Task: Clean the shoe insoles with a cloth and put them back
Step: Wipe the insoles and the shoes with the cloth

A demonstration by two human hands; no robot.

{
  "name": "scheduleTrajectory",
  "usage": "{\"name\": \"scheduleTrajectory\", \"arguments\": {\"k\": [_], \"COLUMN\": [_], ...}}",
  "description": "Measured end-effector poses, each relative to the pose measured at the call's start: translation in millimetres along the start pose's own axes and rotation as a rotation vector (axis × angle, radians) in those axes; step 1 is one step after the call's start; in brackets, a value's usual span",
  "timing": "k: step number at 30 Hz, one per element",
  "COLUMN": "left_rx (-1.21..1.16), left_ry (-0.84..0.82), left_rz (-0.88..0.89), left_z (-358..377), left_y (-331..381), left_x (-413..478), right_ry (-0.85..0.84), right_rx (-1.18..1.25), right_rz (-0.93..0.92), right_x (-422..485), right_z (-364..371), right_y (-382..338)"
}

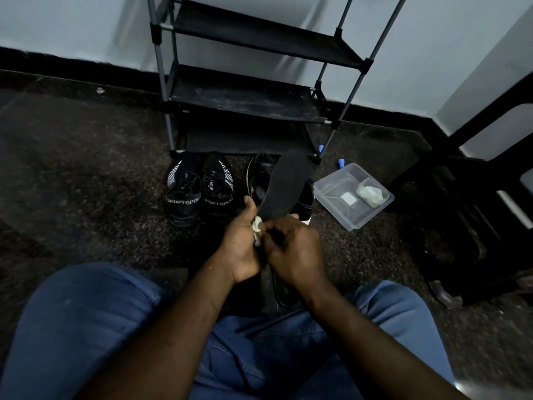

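Left hand point(241, 249) grips the cloth point(257, 226), right hand point(295, 251) grips an insole point(288, 186), not yet back in the shoe point(259, 173) at twelve o'clock.

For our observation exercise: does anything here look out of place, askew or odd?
Nothing looks spilled or damaged. The clear plastic tub sits skewed on the dark floor, at an angle to the black metal shoe rack. A small white scrap lies alone near the skirting, far left.

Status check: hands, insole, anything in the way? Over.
Left hand grips cloth against insole. Right hand grips insole's near end. Insole held up over black shoe. No obstruction seen.
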State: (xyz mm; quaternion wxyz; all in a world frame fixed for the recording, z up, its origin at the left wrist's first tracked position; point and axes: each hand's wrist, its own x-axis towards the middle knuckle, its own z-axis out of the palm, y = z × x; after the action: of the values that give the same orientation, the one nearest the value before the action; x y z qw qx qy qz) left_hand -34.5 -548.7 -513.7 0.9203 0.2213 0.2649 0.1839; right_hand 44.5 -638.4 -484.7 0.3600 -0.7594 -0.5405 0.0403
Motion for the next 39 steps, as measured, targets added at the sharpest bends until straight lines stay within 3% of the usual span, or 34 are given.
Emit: {"name": "scheduleTrajectory", "arguments": {"k": [5,9,21,25,30,39], "left_rx": [0.006,0.013,-0.027,-0.002,-0.005,-0.047], "left_ry": [0.045,0.016,0.059,0.078,0.099,0.117], "left_rz": [0.051,0.045,-0.011,0.042,0.079,0.001], "left_z": [8.6,13.6,2.1,5.9,2.4,1.1], "left_y": [-0.2,-3.8,-1.5,-5.7,-4.1,2.8], "left_x": [-2.9,-8.0,0.4,-3.6,-2.0,0.4], "right_ry": [-0.017,0.061,0.024,0.061,0.004,0.001], "right_rx": [-0.095,-0.193,-0.056,-0.034,-0.118,-0.185], "right_rz": [-0.031,0.084,0.072,0.183,0.053,0.009], "right_x": [4.4,21.8,0.5,20.0,23.4,-5.8], "right_z": [-1.2,0.0,6.3,6.6,11.3,19.5], "right_y": [-0.4,2.8,-8.4,-9.2,-14.0,-5.9]}}
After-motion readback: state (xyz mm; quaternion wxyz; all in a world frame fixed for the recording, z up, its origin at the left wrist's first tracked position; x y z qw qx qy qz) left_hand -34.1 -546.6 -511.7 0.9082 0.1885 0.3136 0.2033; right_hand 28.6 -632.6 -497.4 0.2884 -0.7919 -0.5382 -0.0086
